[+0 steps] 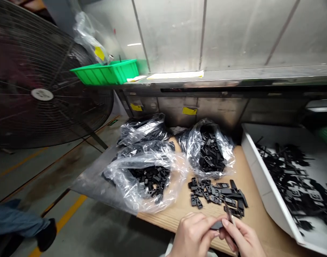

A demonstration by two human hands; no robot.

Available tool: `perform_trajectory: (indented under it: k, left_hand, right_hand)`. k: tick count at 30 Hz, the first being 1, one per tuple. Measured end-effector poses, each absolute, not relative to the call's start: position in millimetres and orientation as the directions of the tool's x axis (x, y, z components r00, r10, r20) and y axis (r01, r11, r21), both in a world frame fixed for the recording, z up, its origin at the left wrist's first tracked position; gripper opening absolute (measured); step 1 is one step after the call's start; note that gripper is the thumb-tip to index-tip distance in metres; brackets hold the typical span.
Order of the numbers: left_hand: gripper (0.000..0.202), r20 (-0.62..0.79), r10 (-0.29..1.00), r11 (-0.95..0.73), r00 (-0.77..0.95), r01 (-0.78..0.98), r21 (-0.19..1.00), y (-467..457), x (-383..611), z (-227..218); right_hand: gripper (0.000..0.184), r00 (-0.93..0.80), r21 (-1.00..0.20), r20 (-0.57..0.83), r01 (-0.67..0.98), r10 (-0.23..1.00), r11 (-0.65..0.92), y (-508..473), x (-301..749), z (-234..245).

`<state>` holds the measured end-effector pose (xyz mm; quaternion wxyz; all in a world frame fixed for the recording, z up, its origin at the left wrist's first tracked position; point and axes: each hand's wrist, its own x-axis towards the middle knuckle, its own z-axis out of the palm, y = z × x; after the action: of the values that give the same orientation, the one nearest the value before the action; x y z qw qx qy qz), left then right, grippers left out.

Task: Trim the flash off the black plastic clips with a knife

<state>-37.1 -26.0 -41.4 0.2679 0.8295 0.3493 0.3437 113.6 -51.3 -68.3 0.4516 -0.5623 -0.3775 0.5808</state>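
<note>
At the bench's front edge, my left hand (194,233) pinches a small dark plastic part (216,225). My right hand (244,236) is closed around a slim knife-like tool (228,211), its narrow tip pointing up and away; its exact kind is unclear. The fingertips of both hands meet at the plastic part. Just beyond them lies a loose pile of black plastic parts (215,192) on the cardboard. Behind the pile, an open clear bag (191,150) holds more black parts. Another open bag (120,182) of small black pieces lies to the left.
At right stands a white tray (270,200) with black scraps and parts. More filled bags (144,128) lie behind. A green bin (107,74) sits on the metal shelf (233,81). A large fan (43,94) stands left; a person's leg (24,221) shows below it.
</note>
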Motion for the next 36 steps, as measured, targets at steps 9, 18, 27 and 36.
perform_trajectory:
  k: [9, 18, 27, 36]
  left_hand:
    - [0.013, 0.208, 0.871, -0.364, 0.446, 0.299, 0.882, -8.5, -64.7, -21.1]
    - [0.019, 0.326, 0.772, -0.533, 0.546, 0.275, 0.800, -10.4, -54.2, -10.5]
    - [0.023, 0.380, 0.717, -0.622, 0.584, 0.291, 0.727, -27.3, -28.6, -6.0]
    - [0.017, 0.303, 0.767, -0.546, 0.565, 0.329, 0.771, -25.5, -16.7, -3.9]
  right_hand:
    - [0.039, 0.293, -0.976, -0.127, 0.131, 0.948, -0.172, -57.3, 106.0, -59.7]
    - [0.023, 0.179, -0.871, 0.084, 0.490, 0.980, -0.015, -92.6, 115.5, -33.3]
    - [0.017, 0.109, -0.983, -0.056, 0.166, 0.992, -0.074, -63.6, 126.5, -7.8]
    - [0.033, 0.091, -0.910, 0.084, 0.412, 0.992, 0.039, -81.1, 156.9, -20.3]
